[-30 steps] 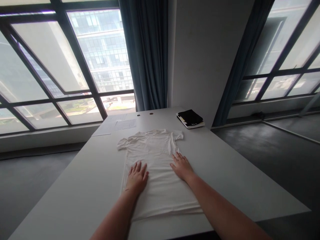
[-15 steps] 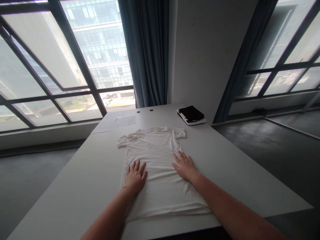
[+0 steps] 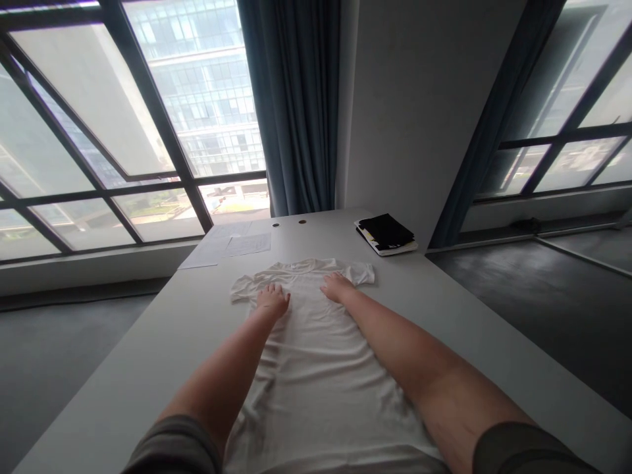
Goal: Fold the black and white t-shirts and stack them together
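A white short-sleeved T-shirt (image 3: 316, 368) lies spread on the pale table, its collar at the far side and its hem toward me. Creases run across its body. My left hand (image 3: 273, 299) rests on the upper chest near the left sleeve, palm down with fingers stretched out. On the other side of the chest, below the collar and beside the right sleeve, my right hand (image 3: 336, 288) lies on the cloth with its fingers extended. Neither hand grasps the fabric.
A pale table (image 3: 162, 349) reaches toward a column. Black cloth (image 3: 388, 230) lies on a white book or folder (image 3: 395, 250) at the back right. Paper sheets (image 3: 249, 243) lie at the back left. Blue curtains (image 3: 296, 105) hang beside the windows.
Both hands have slid forward over the T-shirt, from its middle up to the chest near the sleeves. The shirt's near part now shows closer to me, with more creases.
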### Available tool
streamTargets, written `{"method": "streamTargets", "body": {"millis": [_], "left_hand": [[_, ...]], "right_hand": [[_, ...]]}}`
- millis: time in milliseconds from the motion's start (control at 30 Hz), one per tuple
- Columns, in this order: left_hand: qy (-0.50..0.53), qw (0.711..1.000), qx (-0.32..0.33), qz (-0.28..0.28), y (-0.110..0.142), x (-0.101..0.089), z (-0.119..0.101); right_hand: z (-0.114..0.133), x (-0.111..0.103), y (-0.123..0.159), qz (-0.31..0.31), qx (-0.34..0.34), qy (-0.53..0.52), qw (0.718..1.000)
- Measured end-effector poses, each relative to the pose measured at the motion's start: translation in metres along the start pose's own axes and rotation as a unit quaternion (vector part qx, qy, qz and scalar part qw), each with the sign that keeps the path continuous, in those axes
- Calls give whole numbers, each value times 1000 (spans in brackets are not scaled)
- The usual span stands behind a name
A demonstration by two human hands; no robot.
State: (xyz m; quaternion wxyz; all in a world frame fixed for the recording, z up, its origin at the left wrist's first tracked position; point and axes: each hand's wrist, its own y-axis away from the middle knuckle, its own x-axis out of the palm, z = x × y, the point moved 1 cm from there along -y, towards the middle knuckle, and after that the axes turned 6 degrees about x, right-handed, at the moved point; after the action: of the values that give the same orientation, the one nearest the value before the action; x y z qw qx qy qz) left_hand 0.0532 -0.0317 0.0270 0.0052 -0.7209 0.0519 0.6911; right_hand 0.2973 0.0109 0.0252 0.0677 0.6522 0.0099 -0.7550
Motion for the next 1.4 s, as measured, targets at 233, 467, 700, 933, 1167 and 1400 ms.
{"method": "streamTargets", "body": {"millis": [233,467,700,933,1167,1400], "left_hand": [[20,997,-71,22,-70,4,30],[49,994,-100,-2,-116,25,54],[59,992,-104,-33,-148,32,65],[67,988,-132,-32,-156,28,67],[62,988,-137,-10,-165,27,71],[50,987,-131,-79,-154,24,63]], "right_hand": [[-12,20,-65,-7,23,-4,1000],[-51,38,-112,-15,88,4,996],[-68,38,-145,-21,84,18,996],[-60,25,-134,-161,24,-16,987],[-86,38,15,-182,-156,-64,969],[-98,50,145,-34,-146,-56,987]]}}
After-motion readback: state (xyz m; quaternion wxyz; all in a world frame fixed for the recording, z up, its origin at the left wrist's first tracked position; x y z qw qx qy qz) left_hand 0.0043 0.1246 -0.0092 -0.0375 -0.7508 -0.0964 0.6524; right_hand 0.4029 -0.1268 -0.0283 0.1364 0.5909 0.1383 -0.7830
